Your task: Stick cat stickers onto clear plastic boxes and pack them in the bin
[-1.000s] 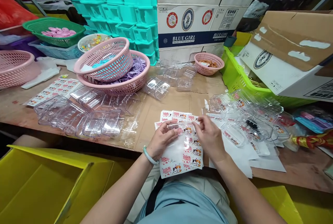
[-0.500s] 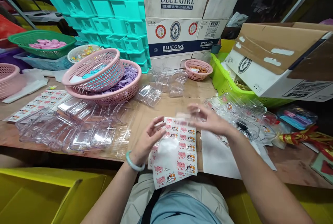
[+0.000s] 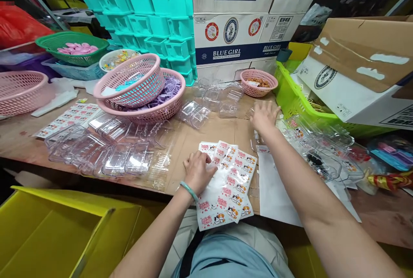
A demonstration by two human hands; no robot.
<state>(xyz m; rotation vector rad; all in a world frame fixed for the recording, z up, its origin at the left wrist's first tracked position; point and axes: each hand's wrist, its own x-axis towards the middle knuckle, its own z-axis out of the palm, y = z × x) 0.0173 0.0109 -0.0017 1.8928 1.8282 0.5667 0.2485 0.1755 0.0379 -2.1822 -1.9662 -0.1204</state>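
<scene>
My left hand: grip half-curled at left edge of overlapping cat-sticker sheets, near edge of table; cannot tell if pinching. My right hand: fingers spread near clear plastic cases; hold hidden.

The left arm comes up from the bottom and is bent. Its left hand is low and near the body, with the back up. The fingers curl over, and the thumb pokes out to the right. The right arm reaches far forward, nearly straight. Its right hand is palm down, with the fingers spread a bit. The palm is hidden.
</scene>
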